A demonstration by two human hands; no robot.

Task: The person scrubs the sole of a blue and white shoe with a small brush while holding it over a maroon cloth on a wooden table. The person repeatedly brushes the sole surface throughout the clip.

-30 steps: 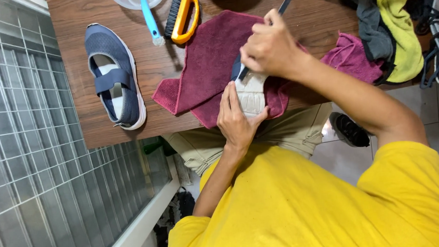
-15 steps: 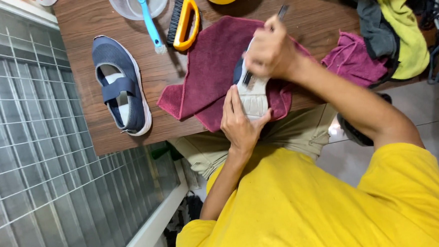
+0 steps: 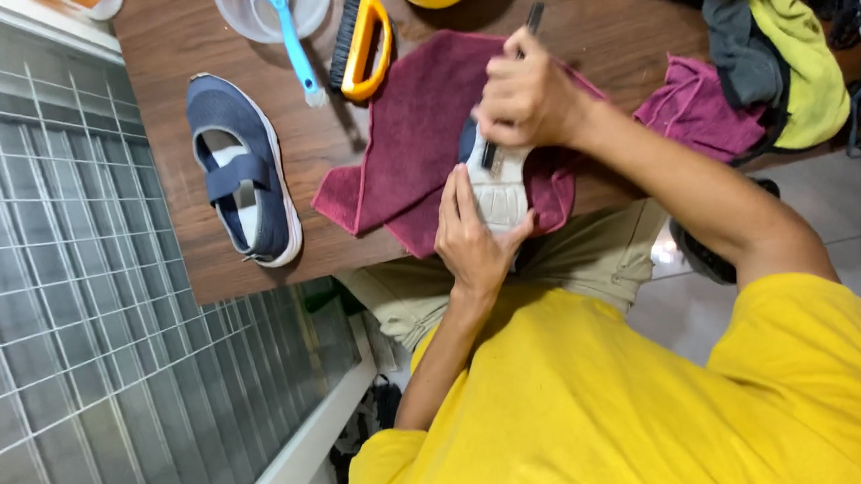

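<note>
Fingers of my left hand (image 3: 472, 238) wrap the upturned shoe (image 3: 498, 181) on the maroon cloth (image 3: 415, 125); my right hand (image 3: 526, 99) fists a thin dark tool (image 3: 533, 18), its tip hidden against the sole.

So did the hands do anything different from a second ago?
Hardly. The right hand still grips the thin dark-handled brush against the white sole of the upturned shoe, shifted only slightly. The left hand still steadies that shoe on the maroon towel. The other navy shoe lies untouched on the brown wooden table.
</note>
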